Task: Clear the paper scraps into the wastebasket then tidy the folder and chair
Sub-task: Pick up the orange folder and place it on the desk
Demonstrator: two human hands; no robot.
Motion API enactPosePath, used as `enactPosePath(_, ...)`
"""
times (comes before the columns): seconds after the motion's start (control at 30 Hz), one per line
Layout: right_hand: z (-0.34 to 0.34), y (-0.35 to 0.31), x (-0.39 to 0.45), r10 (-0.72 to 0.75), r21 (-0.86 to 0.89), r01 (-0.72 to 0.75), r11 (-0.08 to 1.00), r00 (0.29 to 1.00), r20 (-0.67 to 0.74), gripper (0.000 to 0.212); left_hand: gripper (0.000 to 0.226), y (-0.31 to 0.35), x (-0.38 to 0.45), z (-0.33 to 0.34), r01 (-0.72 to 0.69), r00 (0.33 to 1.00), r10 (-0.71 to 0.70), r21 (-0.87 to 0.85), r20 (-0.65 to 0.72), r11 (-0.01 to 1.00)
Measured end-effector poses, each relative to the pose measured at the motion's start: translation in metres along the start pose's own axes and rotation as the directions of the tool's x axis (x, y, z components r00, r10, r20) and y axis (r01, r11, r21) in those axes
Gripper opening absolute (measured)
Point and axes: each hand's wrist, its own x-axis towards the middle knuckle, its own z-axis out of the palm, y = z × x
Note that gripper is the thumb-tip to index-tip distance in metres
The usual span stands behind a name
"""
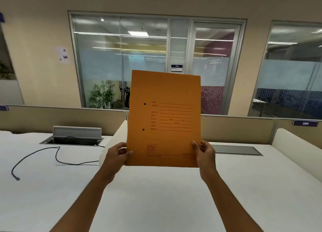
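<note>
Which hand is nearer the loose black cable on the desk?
Left. The left hand grips the folder's lower left corner, just right of the cable. The right hand holds the opposite corner, farther away.

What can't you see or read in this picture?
- Head view: the orange card folder shows printed form lines, too blurred to read.
- The left hand and right hand hide the folder's bottom corners.
- Wastebasket, chair, paper scraps: nowhere in view.
- The folder hides the beige partition behind it.
</note>
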Motion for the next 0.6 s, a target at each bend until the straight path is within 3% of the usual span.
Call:
enactPosePath(0.33, 0.039, 0.075, 0.075, 0.073, -0.045, -0.072, 0.996, 0.997, 0.016, 0.038, 0.044, -0.054, 0.080, 0.009, 0.107, 0.994, -0.109, 0.110, 0.017, 0.988)
enactPosePath(0.5, 0.077, 0.131, 0.141, 0.173, -0.079, -0.170, 0.982, 0.985, 0.026, 0.037, 0.041, -0.092, 0.150, 0.014, 0.171, 0.985, -0.173, 0.138, 0.003, 0.976)
enactPosePath(0.6, 0.102, 0.166, 0.180, 0.239, -0.108, -0.233, 0.966, 0.970, 0.047, 0.035, 0.028, -0.119, 0.190, 0.019, 0.230, 0.973, -0.230, 0.169, -0.019, 0.959)
